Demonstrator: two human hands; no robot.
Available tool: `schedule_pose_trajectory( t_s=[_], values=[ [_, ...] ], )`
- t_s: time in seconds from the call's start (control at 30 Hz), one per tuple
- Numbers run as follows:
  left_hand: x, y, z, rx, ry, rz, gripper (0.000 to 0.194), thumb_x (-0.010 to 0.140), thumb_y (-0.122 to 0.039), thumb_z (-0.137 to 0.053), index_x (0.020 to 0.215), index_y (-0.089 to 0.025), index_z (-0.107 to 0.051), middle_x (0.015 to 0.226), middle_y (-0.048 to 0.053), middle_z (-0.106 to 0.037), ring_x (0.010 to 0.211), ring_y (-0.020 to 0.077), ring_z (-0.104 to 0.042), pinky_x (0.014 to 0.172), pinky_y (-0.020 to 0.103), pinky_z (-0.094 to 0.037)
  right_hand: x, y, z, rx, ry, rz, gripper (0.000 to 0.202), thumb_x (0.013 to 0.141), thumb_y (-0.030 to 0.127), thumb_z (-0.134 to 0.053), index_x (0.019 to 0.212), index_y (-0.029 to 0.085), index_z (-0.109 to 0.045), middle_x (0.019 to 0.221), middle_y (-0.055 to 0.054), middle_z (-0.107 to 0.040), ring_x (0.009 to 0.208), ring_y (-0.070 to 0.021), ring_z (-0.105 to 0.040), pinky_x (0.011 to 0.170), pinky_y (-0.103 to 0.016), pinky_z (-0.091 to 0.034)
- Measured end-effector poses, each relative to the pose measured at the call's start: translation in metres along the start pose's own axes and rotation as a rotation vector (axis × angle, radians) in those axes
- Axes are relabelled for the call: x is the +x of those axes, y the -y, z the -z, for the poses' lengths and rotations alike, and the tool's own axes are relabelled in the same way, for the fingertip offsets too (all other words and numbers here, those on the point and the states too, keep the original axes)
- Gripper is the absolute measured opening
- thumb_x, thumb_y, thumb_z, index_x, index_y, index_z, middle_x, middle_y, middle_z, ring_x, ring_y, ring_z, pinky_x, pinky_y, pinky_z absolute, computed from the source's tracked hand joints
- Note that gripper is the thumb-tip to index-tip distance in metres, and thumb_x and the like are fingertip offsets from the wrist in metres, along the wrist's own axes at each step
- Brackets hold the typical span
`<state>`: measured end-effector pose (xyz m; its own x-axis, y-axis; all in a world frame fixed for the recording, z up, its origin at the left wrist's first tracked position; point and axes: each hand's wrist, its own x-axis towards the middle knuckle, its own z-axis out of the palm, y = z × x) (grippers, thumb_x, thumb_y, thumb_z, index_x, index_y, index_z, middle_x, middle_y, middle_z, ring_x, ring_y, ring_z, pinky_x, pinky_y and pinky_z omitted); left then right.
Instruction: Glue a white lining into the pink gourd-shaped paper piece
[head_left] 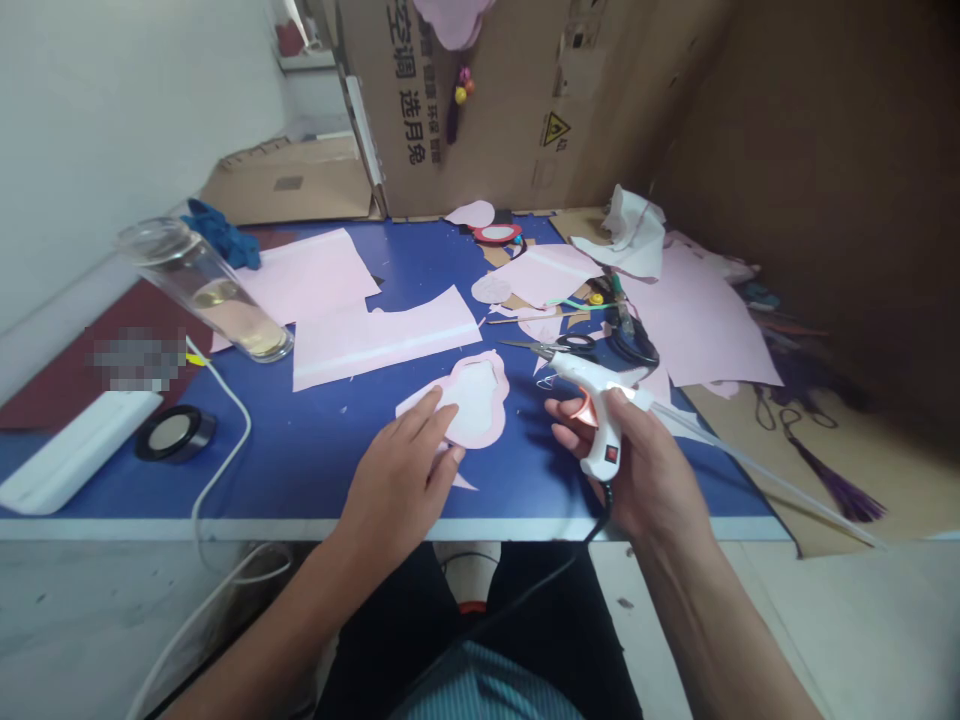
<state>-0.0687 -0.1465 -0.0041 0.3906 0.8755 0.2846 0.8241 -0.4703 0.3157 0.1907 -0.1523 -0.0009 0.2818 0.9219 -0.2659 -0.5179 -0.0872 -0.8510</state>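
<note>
My right hand [637, 450] is wrapped round the handle of a white hot glue gun [592, 380], with fingers beside its orange trigger. A clear glue stick [757, 465] juts from its back end, and its nozzle points left over the table. My left hand [409, 465] lies with fingers stretched over the left part of a pink scalloped paper cutout [491, 425], which has a white inner piece [472, 395] on it. The fingers hide part of that cutout. Just past the nozzle lie scissors [574, 345] with dark handles.
Pink paper sheets [390, 335] and scraps cover parts of the blue table [337, 470]. A glass bottle [232, 305], a black tape roll [176, 433] and a white power strip [79, 450] are at left. Cardboard [495, 120] stands behind. The gun's black cord [555, 575] crosses my lap.
</note>
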Motion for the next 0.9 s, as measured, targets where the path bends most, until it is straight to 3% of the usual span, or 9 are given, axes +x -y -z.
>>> schedule_pose_trajectory(
  t_s=[0.1, 0.23, 0.4, 0.6, 0.73, 0.9],
  values=[
    [-0.006, 0.003, 0.004, -0.010, -0.047, 0.045, 0.050, 0.110, -0.028, -0.051, 0.159, -0.018, -0.054, 0.167, 0.017, -0.058, 0.151, 0.0323, -0.061, 0.120, 0.052, -0.057, 0.000, -0.002, 0.001, 0.012, -0.003, 0.023, 0.033, 0.089, 0.046, -0.087, 0.102, 0.017, -0.081, 0.090, -0.009, -0.082, 0.099, -0.0260, -0.084, 0.079, -0.028, -0.072],
    [-0.017, 0.015, 0.003, 0.055, -0.001, 0.053, 0.057, 0.111, -0.032, -0.049, 0.166, -0.017, -0.046, 0.163, 0.016, -0.062, 0.150, 0.0324, -0.062, 0.122, 0.053, -0.055, 0.002, -0.005, 0.005, 0.018, 0.021, 0.057, 0.036, 0.086, 0.050, -0.090, 0.102, 0.018, -0.082, 0.089, -0.007, -0.082, 0.099, -0.0261, -0.084, 0.080, -0.029, -0.072],
    [-0.037, 0.025, 0.007, 0.233, 0.051, 0.039, 0.051, 0.113, -0.035, -0.045, 0.160, -0.018, -0.055, 0.163, 0.014, -0.063, 0.154, 0.0364, -0.057, 0.126, 0.061, -0.048, 0.003, -0.006, 0.007, 0.025, 0.017, 0.044, 0.036, 0.083, 0.050, -0.092, 0.097, 0.018, -0.083, 0.086, -0.007, -0.082, 0.097, -0.0268, -0.084, 0.081, -0.030, -0.073],
    [-0.055, 0.041, 0.030, 0.428, 0.019, 0.153, 0.044, 0.112, -0.042, -0.047, 0.142, -0.018, -0.069, 0.160, 0.020, -0.064, 0.150, 0.0456, -0.059, 0.121, 0.072, -0.046, 0.001, -0.007, 0.007, 0.030, 0.028, 0.070, 0.035, 0.085, 0.049, -0.091, 0.100, 0.018, -0.084, 0.087, -0.007, -0.082, 0.096, -0.0259, -0.085, 0.080, -0.029, -0.072],
    [-0.042, 0.045, 0.036, 0.414, -0.042, 0.160, 0.043, 0.111, -0.040, -0.049, 0.141, -0.016, -0.068, 0.165, 0.023, -0.058, 0.153, 0.0482, -0.055, 0.121, 0.073, -0.046, 0.001, -0.008, 0.008, 0.034, 0.031, 0.066, 0.035, 0.089, 0.046, -0.090, 0.105, 0.016, -0.082, 0.091, -0.009, -0.083, 0.096, -0.0255, -0.085, 0.079, -0.028, -0.072],
    [0.000, 0.031, 0.016, 0.086, 0.098, -0.113, 0.047, 0.111, -0.034, -0.050, 0.154, -0.017, -0.062, 0.172, 0.016, -0.052, 0.161, 0.0338, -0.049, 0.131, 0.055, -0.044, 0.002, -0.010, 0.009, 0.045, 0.048, 0.081, 0.035, 0.089, 0.046, -0.089, 0.104, 0.015, -0.082, 0.091, -0.010, -0.083, 0.097, -0.0256, -0.085, 0.080, -0.028, -0.072]
  ],
)
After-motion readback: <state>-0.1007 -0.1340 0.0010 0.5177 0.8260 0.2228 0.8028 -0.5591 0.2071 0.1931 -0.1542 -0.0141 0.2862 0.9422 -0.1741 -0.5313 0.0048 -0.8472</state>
